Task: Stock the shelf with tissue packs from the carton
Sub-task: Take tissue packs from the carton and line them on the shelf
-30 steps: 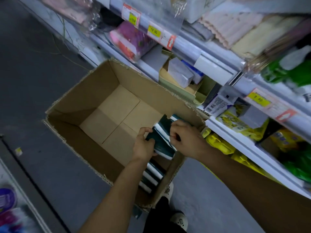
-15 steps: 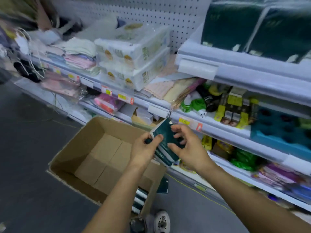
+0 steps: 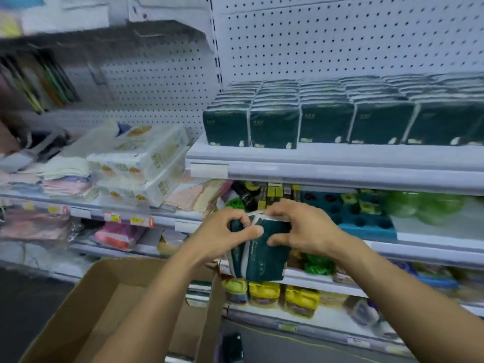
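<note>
Tissue packs (image 3: 258, 254), dark green with white edges, are being held as a small bundle between both hands, out in front of the shelving and above the far corner of the carton (image 3: 110, 305). The left hand (image 3: 222, 235) is curling round the bundle's upper left side, its thumb lying across the front face. The right hand (image 3: 301, 226) is gripping the upper right side, fingers hooking over the top edge and thumb pressing on the front. Below and to the left of the hands, the brown cardboard carton is standing open, and a few more packs (image 3: 197, 293) are showing at its far wall, under the left forearm. Directly beneath the hands a small dark object (image 3: 233, 347) is lying on the grey floor; what it is cannot be told. Just behind the held bundle, lower shelves are carrying yellow packets (image 3: 282, 294) and a blue tray (image 3: 366, 218) with round holes. Left of the hands and further back, clear-wrapped white packs (image 3: 141, 163) are sitting in a stack beside folded cloths (image 3: 65, 176). Above and beyond the hands, the white shelf (image 3: 340, 163) is bearing rows of matching dark green packs (image 3: 327, 119), standing upright, side by side and touching, in front of a white pegboard (image 3: 340, 40).
</note>
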